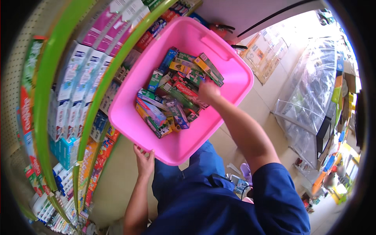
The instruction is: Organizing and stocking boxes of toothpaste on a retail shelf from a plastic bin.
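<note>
Toothpaste boxes (pixel 176 100) under right fingers (pixel 203 91)

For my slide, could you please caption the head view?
Left hand steadies a pink tub of boxes while the right hand reaches in.

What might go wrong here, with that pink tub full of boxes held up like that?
The pink tub seems propped mainly by the left hand under its near edge, so it could tip and spill. The right hand, rummaging among the toothpaste boxes, may shift the load or knock boxes over the rim.
</note>
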Available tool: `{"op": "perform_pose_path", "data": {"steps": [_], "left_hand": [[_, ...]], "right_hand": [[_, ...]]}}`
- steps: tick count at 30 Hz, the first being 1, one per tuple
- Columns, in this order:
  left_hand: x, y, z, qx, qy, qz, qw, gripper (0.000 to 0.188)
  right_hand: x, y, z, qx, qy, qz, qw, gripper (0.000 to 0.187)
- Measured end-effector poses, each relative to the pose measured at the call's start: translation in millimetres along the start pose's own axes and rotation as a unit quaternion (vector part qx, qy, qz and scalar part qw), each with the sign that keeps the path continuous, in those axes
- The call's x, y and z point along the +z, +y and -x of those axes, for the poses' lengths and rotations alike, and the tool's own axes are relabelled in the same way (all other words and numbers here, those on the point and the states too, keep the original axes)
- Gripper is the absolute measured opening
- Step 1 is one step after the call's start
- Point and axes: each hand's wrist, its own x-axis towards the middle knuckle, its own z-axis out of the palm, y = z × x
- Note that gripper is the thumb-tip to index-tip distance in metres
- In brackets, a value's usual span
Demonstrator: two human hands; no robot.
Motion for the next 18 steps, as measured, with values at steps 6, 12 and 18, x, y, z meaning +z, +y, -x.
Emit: {"op": "perform_pose_path", "data": {"steps": [6,12,18], "left_hand": [[27,-4,0,0.014,0.038,-0.049,0.998,0.098],[28,-2,0,0.041,0.031,-0.077,0.996,0.103],[35,8,4,0.007,0.015,-0.053,0.998,0.105]], "right_hand": [[23,64,-94,0.158,0.013,-0.087,0.983,0.065],[52,71,-101,0.219,0.048,-0.164,0.961,0.068],[55,73,-106,0.201,0.079,-0.100,0.971,0.068]]}}
